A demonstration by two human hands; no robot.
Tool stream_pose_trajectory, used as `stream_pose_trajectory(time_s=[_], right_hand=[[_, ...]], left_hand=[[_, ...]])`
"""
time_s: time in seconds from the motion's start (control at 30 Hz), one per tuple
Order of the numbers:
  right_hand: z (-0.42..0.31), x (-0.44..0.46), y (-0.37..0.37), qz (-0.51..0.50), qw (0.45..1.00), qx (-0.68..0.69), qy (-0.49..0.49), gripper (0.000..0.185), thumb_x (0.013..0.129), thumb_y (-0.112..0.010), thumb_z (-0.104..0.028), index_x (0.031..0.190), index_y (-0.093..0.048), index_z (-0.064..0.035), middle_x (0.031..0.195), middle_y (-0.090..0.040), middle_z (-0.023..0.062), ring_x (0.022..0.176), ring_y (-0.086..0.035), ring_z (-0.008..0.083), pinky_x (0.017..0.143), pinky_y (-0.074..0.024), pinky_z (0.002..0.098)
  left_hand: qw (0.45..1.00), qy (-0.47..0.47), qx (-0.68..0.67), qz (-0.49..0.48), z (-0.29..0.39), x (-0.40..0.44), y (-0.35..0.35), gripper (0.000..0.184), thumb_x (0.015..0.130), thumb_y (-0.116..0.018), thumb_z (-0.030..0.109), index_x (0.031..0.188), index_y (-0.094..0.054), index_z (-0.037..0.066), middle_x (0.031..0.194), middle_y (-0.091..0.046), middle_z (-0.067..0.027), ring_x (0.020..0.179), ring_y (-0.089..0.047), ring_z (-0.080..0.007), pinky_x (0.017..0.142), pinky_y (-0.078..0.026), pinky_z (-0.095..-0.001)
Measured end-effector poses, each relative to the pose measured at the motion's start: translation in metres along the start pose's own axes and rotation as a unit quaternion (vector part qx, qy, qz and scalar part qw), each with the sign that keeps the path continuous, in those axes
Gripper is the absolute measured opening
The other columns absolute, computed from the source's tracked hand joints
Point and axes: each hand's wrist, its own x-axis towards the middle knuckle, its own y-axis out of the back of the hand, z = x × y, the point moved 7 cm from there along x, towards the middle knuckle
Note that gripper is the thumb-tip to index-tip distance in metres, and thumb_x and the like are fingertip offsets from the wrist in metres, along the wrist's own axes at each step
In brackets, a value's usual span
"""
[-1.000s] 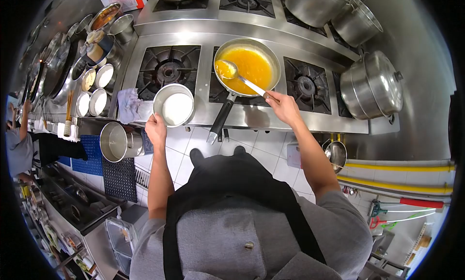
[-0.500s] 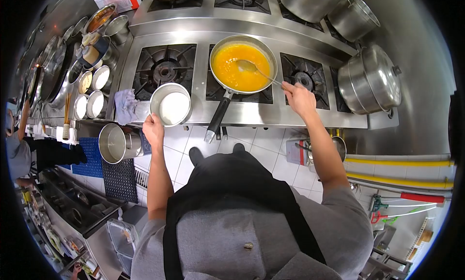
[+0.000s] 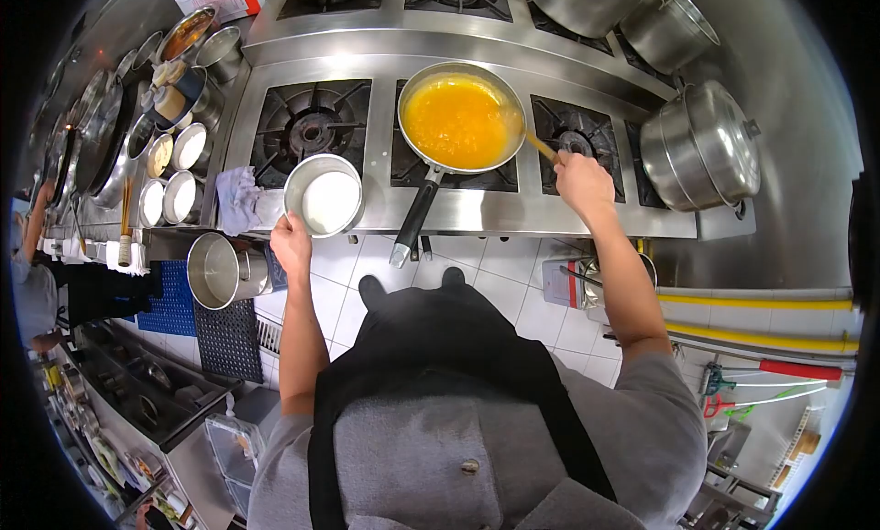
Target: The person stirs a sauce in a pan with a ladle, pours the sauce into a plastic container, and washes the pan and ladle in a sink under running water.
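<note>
My left hand (image 3: 291, 244) grips the near rim of a metal pot (image 3: 291, 203) that has white contents (image 3: 331, 201), held at the stove's front edge. A frying pan (image 3: 436, 174) with orange-yellow liquid (image 3: 456, 120) rests on the middle burner, its black handle (image 3: 418, 217) pointing toward me. To the right of the pan, my right hand (image 3: 583, 184) is closed around the spoon's brown handle (image 3: 543, 148). The spoon's bowl cannot be made out at the pan's right side.
A lidded steel pot (image 3: 701, 147) stands at the right end of the stove. Small containers (image 3: 190, 146) and a crumpled cloth (image 3: 239, 200) lie left of the burners. Below them is an empty-looking pot (image 3: 214, 270). Another person (image 3: 37, 292) is at the far left.
My right hand has moved right with the spoon, whose bowl has gone from the pan's left side across the liquid to its right side. My left hand keeps its grip on the pot.
</note>
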Motion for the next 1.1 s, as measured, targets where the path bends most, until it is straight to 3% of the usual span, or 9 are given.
stream_pose_trajectory(time_s=[0.07, 0.27, 0.4, 0.47, 0.57, 0.7, 0.9, 0.97, 1.1], right_hand=[[0.004, -0.004, -0.011, -0.053, 0.994, 0.099, 0.001, 0.028, 0.096, -0.059, -0.029, 0.116, -0.075, -0.0167, 0.103, -0.075, 0.0185, 0.099, -0.071, 0.0385, 0.090, -0.0551, 0.0478], [-0.013, 0.005, -0.094, -0.086, 0.935, 0.344, 0.004, 0.030, 0.090, -0.071, -0.028, 0.118, -0.076, -0.0185, 0.096, -0.075, 0.0184, 0.093, -0.073, 0.0336, 0.084, -0.0542, 0.0401], [-0.017, 0.002, -0.066, -0.084, 0.942, 0.320, 0.052, 0.031, 0.089, -0.073, -0.028, 0.119, -0.076, -0.0193, 0.099, -0.076, 0.0166, 0.093, -0.074, 0.0302, 0.085, -0.0546, 0.0386], [-0.006, 0.015, -0.053, -0.138, 0.951, 0.261, 0.090, 0.033, 0.088, -0.074, -0.027, 0.120, -0.076, -0.0203, 0.104, -0.076, 0.0154, 0.094, -0.074, 0.0299, 0.087, -0.0546, 0.0369], [0.020, 0.036, -0.028, -0.145, 0.953, 0.213, 0.158, 0.038, 0.082, -0.077, -0.025, 0.120, -0.076, -0.0228, 0.110, -0.076, 0.0095, 0.099, -0.073, 0.0282, 0.091, -0.0555, 0.0375], [0.036, 0.047, 0.025, -0.101, 0.991, 0.044, 0.073, 0.038, 0.079, -0.078, -0.023, 0.116, -0.078, -0.0334, 0.111, -0.077, 0.0048, 0.104, -0.072, 0.0273, 0.091, -0.0561, 0.0396], [0.026, 0.075, 0.007, -0.039, 0.996, 0.062, 0.056, 0.036, 0.083, -0.077, -0.025, 0.117, -0.077, -0.0347, 0.111, -0.076, 0.0063, 0.102, -0.072, 0.0293, 0.090, -0.0565, 0.0421], [0.018, 0.081, -0.005, 0.023, 0.994, 0.082, 0.072, 0.034, 0.085, -0.075, -0.026, 0.119, -0.076, -0.0335, 0.109, -0.076, 0.0083, 0.101, -0.072, 0.0312, 0.090, -0.0567, 0.0428], [0.004, 0.083, -0.038, 0.042, 0.990, 0.126, 0.037, 0.035, 0.092, -0.069, -0.032, 0.126, -0.072, -0.0325, 0.109, -0.075, 0.0134, 0.102, -0.071, 0.0335, 0.090, -0.0564, 0.0455]], left_hand=[[1.000, -0.003, -0.007, -0.001, 0.000, 0.000, -0.001, 0.043, 0.099, -0.055, 0.033, 0.085, -0.065, -0.007, 0.066, -0.060, -0.0244, 0.058, -0.055, -0.0354, 0.065, -0.046, -0.0481], [1.000, -0.023, 0.001, 0.005, 0.001, 0.000, -0.001, 0.043, 0.099, -0.055, 0.032, 0.084, -0.065, -0.007, 0.065, -0.060, -0.0239, 0.057, -0.055, -0.0364, 0.064, -0.046, -0.0488], [1.000, -0.017, 0.002, 0.000, -0.001, 0.001, -0.001, 0.042, 0.099, -0.056, 0.032, 0.086, -0.066, -0.006, 0.065, -0.061, -0.0240, 0.057, -0.055, -0.0361, 0.064, -0.046, -0.0488], [1.000, -0.017, 0.001, -0.002, 0.002, 0.000, 0.000, 0.042, 0.099, -0.056, 0.032, 0.087, -0.067, -0.006, 0.065, -0.061, -0.0240, 0.057, -0.055, -0.0361, 0.064, -0.046, -0.0487], [1.000, -0.011, 0.000, -0.003, 0.003, 0.000, 0.000, 0.042, 0.099, -0.055, 0.033, 0.089, -0.067, -0.006, 0.066, -0.060, -0.0239, 0.058, -0.055, -0.0361, 0.066, -0.047, -0.0483], [1.000, 0.000, 0.005, -0.007, 0.005, -0.002, 0.002, 0.042, 0.099, -0.055, 0.032, 0.089, -0.066, -0.007, 0.066, -0.061, -0.0238, 0.059, -0.055, -0.0359, 0.067, -0.047, -0.0479], [1.000, -0.008, 0.006, -0.005, -0.001, 0.001, -0.001, 0.043, 0.099, -0.055, 0.033, 0.086, -0.065, -0.007, 0.067, -0.061, -0.0244, 0.060, -0.056, -0.0375, 0.067, -0.047, -0.0482], [1.000, -0.005, 0.006, 0.001, 0.002, -0.001, 0.000, 0.044, 0.099, -0.055, 0.034, 0.086, -0.065, -0.007, 0.067, -0.061, -0.0247, 0.060, -0.057, -0.0383, 0.067, -0.047, -0.0484], [1.000, -0.006, 0.012, 0.000, 0.007, -0.002, 0.003, 0.044, 0.099, -0.055, 0.034, 0.086, -0.065, -0.007, 0.068, -0.061, -0.0251, 0.062, -0.059, -0.0401, 0.067, -0.047, -0.0487]])
